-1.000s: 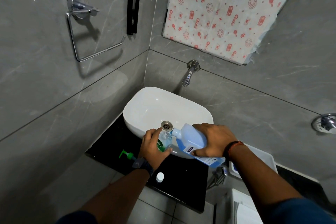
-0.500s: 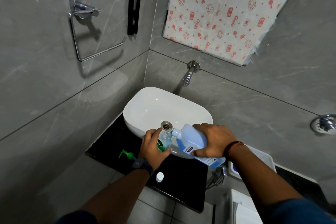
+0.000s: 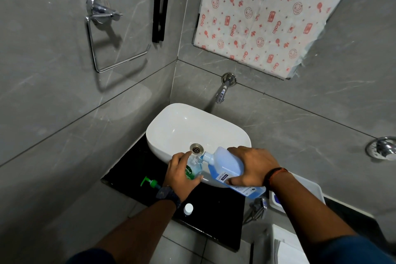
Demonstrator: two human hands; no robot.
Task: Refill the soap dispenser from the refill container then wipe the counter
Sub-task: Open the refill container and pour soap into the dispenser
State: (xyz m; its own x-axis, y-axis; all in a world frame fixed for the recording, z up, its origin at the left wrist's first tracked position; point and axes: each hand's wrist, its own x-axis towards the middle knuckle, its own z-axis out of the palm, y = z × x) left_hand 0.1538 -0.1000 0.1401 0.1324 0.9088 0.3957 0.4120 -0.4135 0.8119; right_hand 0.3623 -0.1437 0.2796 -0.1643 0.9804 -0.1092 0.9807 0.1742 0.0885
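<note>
My left hand (image 3: 181, 174) grips the clear soap dispenser bottle (image 3: 194, 168) with a green label, held upright over the front rim of the white basin (image 3: 171, 126). My right hand (image 3: 250, 165) holds the refill container (image 3: 225, 164), a pale bottle of blue liquid, tipped on its side with its neck touching the dispenser's open mouth. The green pump head (image 3: 150, 183) lies on the black counter (image 3: 214, 210) left of my wrist. A small white cap (image 3: 188, 208) rests on the counter near its front edge.
A wall tap (image 3: 222, 90) juts out above the basin, whose drain (image 3: 196, 148) shows just behind the bottles. A chrome towel ring (image 3: 107, 36) hangs on the left wall. A white tray (image 3: 300, 193) sits right of the counter. A patterned sheet (image 3: 267, 10) covers the wall above.
</note>
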